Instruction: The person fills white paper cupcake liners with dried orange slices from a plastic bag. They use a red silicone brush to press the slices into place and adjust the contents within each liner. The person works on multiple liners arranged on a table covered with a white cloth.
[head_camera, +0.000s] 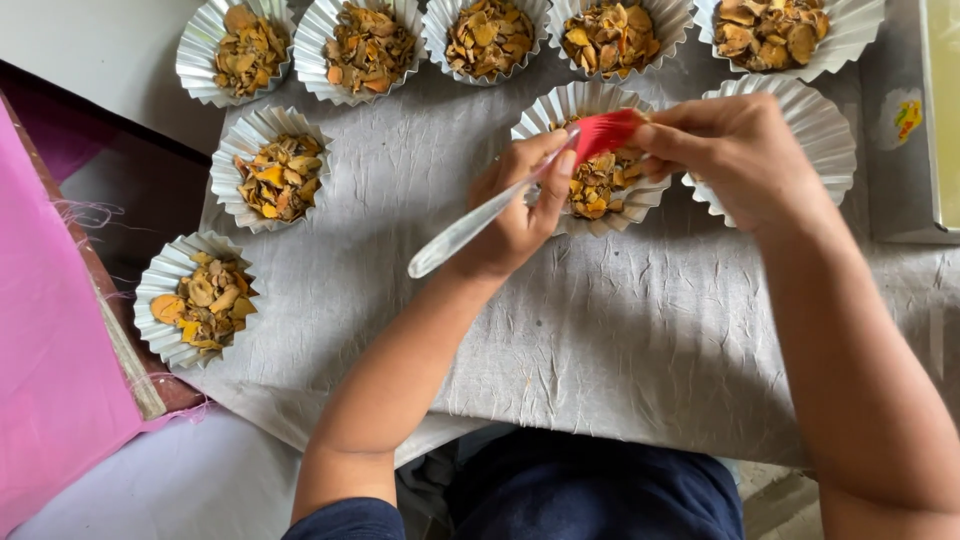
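Observation:
My left hand (515, 205) grips a brush (470, 228) by its clear handle, with its red bristle head (605, 132) raised over a silver fluted foil cup (560, 108) of dried yellow-orange slices. Fingers of my right hand (735, 150) pinch the red bristles from the right. Behind my right hand sits another foil cup (825, 125), its contents hidden by the hand. Both hands hover just above the crumpled grey cloth (620, 330).
Several more foil cups of dried slices stand on the cloth: a row along the far edge (488, 38) and two at the left (277, 172), (198, 300). A pink board (50, 350) lies at the left. A grey tray edge (905, 150) is at the far right.

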